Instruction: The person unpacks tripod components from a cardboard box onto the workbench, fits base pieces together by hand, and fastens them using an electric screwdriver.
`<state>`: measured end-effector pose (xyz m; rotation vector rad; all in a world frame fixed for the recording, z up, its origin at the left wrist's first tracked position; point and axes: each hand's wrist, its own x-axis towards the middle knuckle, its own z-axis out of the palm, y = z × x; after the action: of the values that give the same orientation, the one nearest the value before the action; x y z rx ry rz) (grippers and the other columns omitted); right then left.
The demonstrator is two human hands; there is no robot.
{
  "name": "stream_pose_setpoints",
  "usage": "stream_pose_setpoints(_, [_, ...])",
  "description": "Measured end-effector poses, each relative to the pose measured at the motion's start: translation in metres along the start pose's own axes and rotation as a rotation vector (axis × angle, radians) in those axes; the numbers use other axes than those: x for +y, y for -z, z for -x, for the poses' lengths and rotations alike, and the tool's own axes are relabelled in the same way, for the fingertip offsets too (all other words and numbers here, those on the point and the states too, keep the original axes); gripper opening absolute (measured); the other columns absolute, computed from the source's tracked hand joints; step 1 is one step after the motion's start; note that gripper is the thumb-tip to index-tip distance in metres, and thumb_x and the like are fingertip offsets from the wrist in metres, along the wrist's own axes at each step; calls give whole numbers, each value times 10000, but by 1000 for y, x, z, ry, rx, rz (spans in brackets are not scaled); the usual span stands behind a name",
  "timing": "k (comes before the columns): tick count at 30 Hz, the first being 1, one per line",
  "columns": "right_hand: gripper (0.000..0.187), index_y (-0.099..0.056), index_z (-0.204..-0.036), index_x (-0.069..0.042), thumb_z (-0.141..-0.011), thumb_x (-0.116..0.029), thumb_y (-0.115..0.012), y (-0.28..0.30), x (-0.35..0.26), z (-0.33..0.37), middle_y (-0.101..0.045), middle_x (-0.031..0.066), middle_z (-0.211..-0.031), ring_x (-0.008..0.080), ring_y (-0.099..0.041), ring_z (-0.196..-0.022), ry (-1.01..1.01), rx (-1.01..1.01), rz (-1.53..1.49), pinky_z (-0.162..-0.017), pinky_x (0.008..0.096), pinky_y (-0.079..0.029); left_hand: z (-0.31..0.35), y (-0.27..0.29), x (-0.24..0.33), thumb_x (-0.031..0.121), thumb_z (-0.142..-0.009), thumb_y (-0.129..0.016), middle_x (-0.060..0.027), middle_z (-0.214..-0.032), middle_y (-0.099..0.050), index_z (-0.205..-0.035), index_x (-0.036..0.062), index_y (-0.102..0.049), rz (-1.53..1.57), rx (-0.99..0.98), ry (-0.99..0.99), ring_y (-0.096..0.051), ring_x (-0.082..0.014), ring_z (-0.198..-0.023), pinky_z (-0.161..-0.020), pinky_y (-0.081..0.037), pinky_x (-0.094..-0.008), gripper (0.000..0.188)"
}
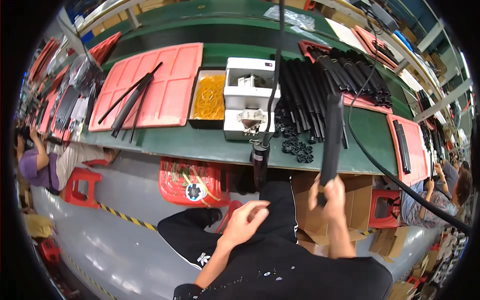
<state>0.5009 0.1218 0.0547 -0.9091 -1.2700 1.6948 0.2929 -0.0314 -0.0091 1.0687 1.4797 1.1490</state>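
My right hand (330, 195) grips a long black plastic tube (332, 135) near its lower end. The tube stands almost upright in front of the bench edge and is a little blurred. My left hand (245, 222) hovers over my lap, fingers bent and thumb apart, with nothing visible in it. Just beyond it hangs a black power screwdriver (260, 159) on a cord. Many black tubes (302, 90) lie piled on the bench behind the held one. Small black ring-shaped parts (298, 149) are heaped at their near ends.
A white machine (250, 95) stands mid-bench, beside a box of yellow rubber bands (210, 95). Left of it, a pink tray (170, 80) carries several black rods. Below are a red basket (170, 187) and a cardboard box (357, 200). A thick cable (380, 160) crosses at right. People sit at both sides.
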Motion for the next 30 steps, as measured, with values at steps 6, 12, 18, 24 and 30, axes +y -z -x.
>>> stream_pose_setpoints(6, [422, -592, -1173, 15, -1032, -381, -627, -68, 36, 68, -632, 78, -745, 169, -638, -617, 2, -381, 206, -571, 333, -490, -8, -18, 49, 487, -1030, -569, -184, -1311, -651, -1466, -85, -416, 503, -32, -228, -614, -245, -1213, -1042, -466, -380, 736])
stream_pose_setpoints(12, [250, -675, -1145, 24, -1032, -186, -603, -75, 46, 37, -637, 138, -791, 255, -659, -704, 188, -631, 357, -679, 347, -531, 7, 9, 50, 310, -1096, -482, -114, -830, -636, -1240, -1, -488, 994, 296, -187, -674, -277, -964, -942, -530, -435, 343])
stream_pose_setpoints(18, [215, -694, -1085, 8, -878, 27, -749, -116, 40, 25, -650, 86, -930, 179, -662, -756, 330, -631, 211, -651, 283, -534, 13, 33, 43, 258, -1092, -495, -92, -797, -618, -1229, 18, -530, 1047, 404, -188, -677, -274, -980, -855, -557, -388, 278])
stream_pose_setpoints(24, [147, -594, -948, -7, -886, -15, -728, -134, 39, 10, -591, 108, -870, 292, -629, -637, 580, -765, 517, -567, 391, -519, 19, 38, 43, 287, -1089, -504, -71, -803, -613, -1173, 34, -553, 1116, 510, -129, -673, -234, -960, -837, -559, -347, 271])
stream_pose_setpoints(30, [131, -532, -887, -34, -866, -36, -662, -139, 28, 14, -550, 139, -823, 365, -609, -591, 409, -985, 499, -517, 433, -496, 25, 55, 37, 371, -1099, -472, -63, -793, -589, -1146, 32, -552, 1132, 494, -137, -634, -226, -947, -841, -522, -353, 351])
